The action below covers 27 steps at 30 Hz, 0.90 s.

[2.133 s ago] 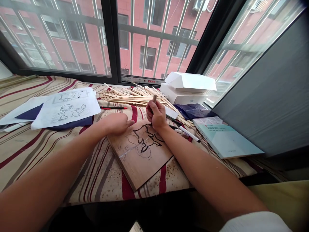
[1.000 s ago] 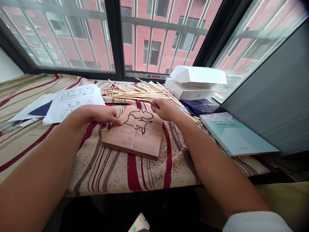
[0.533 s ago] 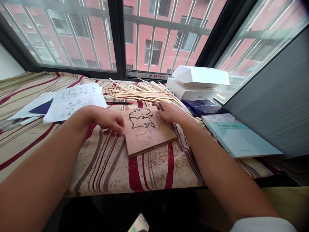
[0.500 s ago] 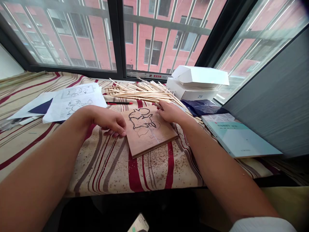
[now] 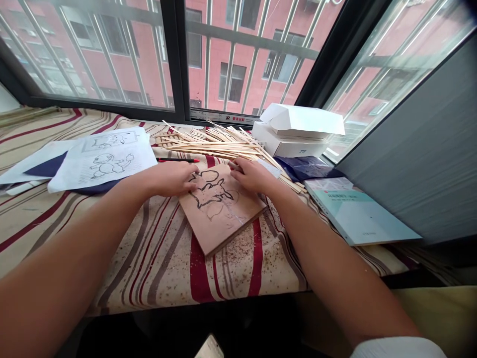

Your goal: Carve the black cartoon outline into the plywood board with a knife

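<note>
A square brown wooden board lies turned at an angle on the striped cloth. Thick dark outlines of a cartoon figure mark its upper part, with fainter lines below. My left hand grips the board by its upper left corner, fingertips over the edge of the drawing. At the upper right edge, my right hand is closed round a thin greyish tool; most of it is hidden in the fingers, so its kind cannot be told. Light brown crumbs lie scattered on the cloth around the board.
Thin wooden sticks are heaped behind the board, beside a black and red pen. Printed drawing sheets lie left. A white box, a dark blue wrapper and a pale green book stand or lie right. A phone shows below.
My left hand has gone from the board's left side up to its upper left corner. The board has turned, its near corner now closer to me. My right hand keeps the tool.
</note>
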{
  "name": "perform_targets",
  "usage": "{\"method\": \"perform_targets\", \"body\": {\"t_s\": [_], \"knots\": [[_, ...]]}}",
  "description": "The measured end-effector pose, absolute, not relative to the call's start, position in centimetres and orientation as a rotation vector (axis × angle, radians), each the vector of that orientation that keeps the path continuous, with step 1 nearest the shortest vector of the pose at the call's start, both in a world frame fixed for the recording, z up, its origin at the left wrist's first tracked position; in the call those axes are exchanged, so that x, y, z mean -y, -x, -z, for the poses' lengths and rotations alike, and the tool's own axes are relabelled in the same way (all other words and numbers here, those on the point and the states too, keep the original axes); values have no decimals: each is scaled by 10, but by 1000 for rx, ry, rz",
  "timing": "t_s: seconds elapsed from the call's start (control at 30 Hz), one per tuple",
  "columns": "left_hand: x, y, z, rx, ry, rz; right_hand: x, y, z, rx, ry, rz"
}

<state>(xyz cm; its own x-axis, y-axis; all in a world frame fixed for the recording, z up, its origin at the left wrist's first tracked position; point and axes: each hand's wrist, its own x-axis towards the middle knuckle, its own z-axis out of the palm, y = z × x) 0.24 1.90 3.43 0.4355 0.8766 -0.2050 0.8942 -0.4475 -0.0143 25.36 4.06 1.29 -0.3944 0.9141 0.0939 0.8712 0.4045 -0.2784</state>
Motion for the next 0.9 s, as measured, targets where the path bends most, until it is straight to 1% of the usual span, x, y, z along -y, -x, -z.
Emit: {"method": "perform_targets", "body": {"t_s": [0.13,0.33,0.43,0.53,0.63,0.73,0.8,0.9], "knots": [[-15,-1,-40,-1728,-2543,384,-34,-247,-16,2400,1261,-446],[-18,0,-39,-1839,-2580,414,-12,-243,-39,1935,766,-1066],[-20,-1,-35,-1896,-2636,351,-5,-243,-44,1759,618,-1196],[-20,-8,-29,-1872,-2728,174,-7,-244,-41,1637,596,-1239],[-18,-19,-19,-1683,-2800,-11,-13,-246,-39,1538,622,-1220],[-22,-24,-7,-1406,-2832,-167,-14,-253,-46,1470,675,-1091],[-28,-22,1,-1186,-2812,-193,-13,-259,-55,1470,729,-977],[-38,-18,9,-1070,-2727,-239,-10,-265,-63,1541,756,-935]]}}
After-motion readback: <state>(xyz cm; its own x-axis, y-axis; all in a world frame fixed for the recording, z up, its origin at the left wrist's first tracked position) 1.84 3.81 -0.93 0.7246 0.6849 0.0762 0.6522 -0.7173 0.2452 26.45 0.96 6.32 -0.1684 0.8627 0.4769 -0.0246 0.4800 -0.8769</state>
